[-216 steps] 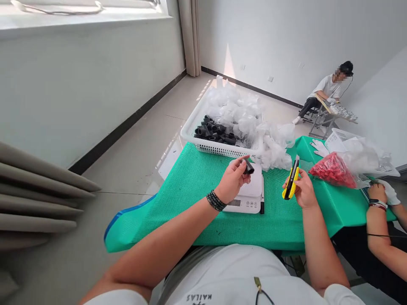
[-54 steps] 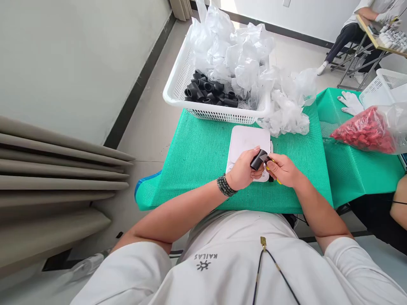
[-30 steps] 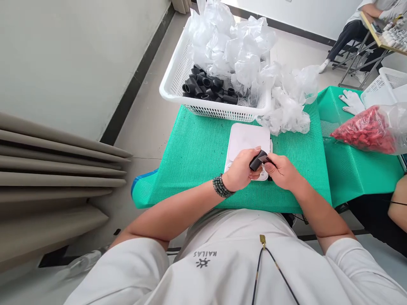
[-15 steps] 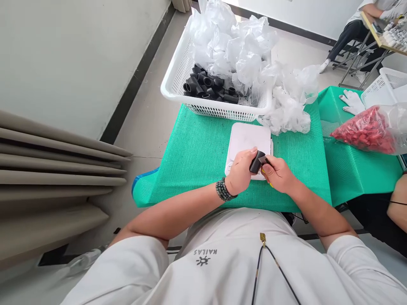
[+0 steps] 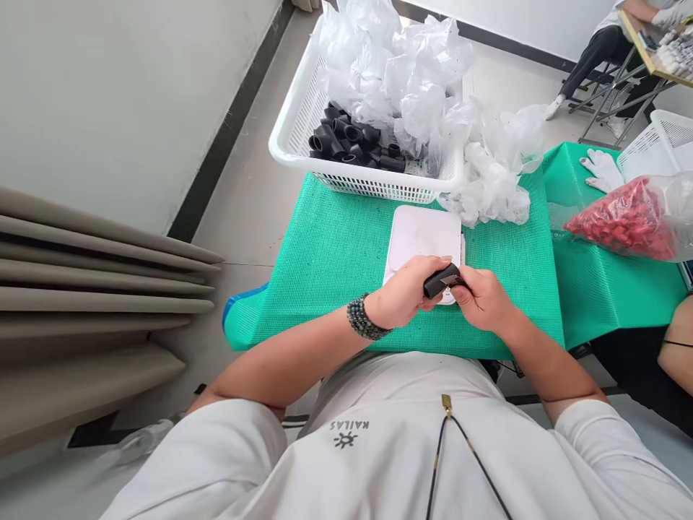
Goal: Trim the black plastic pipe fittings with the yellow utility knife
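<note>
Apparently trimming a black pipe (image 5: 436,282) over the near end of the white scale (image 5: 425,231) — pinching it in the left hand (image 5: 405,292), gripping a mostly hidden knife (image 5: 449,279) in the right hand (image 5: 484,300) — and probably needing short, light strokes next.

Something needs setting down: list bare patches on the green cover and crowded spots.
Bare: green cover left of the scale, in front of the basket; and right of the scale, in front of the plastic bags. Crowded: the far edge, under basket and bags, and about the scale's near edge, below left grip and right grip.
</note>
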Demonstrator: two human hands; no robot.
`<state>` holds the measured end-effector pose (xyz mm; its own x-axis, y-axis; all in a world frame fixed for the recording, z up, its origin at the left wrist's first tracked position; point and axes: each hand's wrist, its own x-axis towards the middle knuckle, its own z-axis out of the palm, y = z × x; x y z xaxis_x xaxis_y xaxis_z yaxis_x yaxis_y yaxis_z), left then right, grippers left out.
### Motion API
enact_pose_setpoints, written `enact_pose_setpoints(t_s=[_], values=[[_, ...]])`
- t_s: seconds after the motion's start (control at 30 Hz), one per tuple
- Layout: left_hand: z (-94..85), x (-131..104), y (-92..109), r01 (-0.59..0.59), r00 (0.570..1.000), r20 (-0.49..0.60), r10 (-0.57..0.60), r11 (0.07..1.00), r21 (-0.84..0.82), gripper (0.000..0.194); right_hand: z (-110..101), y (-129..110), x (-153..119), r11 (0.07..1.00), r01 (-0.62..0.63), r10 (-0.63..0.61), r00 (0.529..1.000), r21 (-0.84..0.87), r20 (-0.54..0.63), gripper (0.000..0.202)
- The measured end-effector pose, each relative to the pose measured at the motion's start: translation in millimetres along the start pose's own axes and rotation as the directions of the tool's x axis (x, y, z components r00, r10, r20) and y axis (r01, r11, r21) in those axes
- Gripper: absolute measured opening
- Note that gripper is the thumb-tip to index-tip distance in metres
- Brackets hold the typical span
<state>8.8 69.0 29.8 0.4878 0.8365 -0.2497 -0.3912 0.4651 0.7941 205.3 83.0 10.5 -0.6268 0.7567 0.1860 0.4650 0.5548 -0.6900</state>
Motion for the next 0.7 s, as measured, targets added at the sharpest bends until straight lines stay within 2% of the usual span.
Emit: enact_pose_setpoints(t_s=[0.13, 0.23, 0.33, 0.43, 0.57, 0.7], values=[[0.1, 0.9, 2.1, 0.015, 1.000, -0.006, -0.015, 1.000, -0.010, 0.052, 0.2, -4.9, 0.6, 0.997, -0.049, 0.049, 0.999, 0.053, -0.006, 0.054], [3.2, 2.3, -3.1, -0.054, 0.996, -0.073, 0.053, 0.998, -0.016, 0.054, 6.4, -10.7, 1.5, 0.967, -0.108, 0.111, 0.994, 0.229, 0.001, 0.054], [5.4, 4.5, -11.2, -0.175, 0.963, -0.202, 0.180, 0.984, 0.041, 0.052, 16.1, -18.2, 2.4, 0.881, -0.158, 0.170, 0.985, 0.445, 0.015, 0.052], [5.4, 7.2, -17.0, -0.252, 0.915, -0.284, 0.285, 0.956, 0.148, 0.051, 24.1, -25.7, 2.6, 0.803, -0.206, 0.225, 0.974, 0.559, 0.036, 0.054], [5.7, 9.1, -17.8, -0.259, 0.895, -0.324, 0.307, 0.948, 0.183, 0.050, 27.2, -30.1, 2.6, 0.763, -0.253, 0.278, 0.959, 0.595, 0.051, 0.058], [8.1, 7.1, -16.8, -0.237, 0.899, -0.349, 0.267, 0.963, 0.126, 0.049, 22.2, -26.6, 2.1, 0.818, -0.238, 0.256, 0.966, 0.524, 0.039, 0.057]])
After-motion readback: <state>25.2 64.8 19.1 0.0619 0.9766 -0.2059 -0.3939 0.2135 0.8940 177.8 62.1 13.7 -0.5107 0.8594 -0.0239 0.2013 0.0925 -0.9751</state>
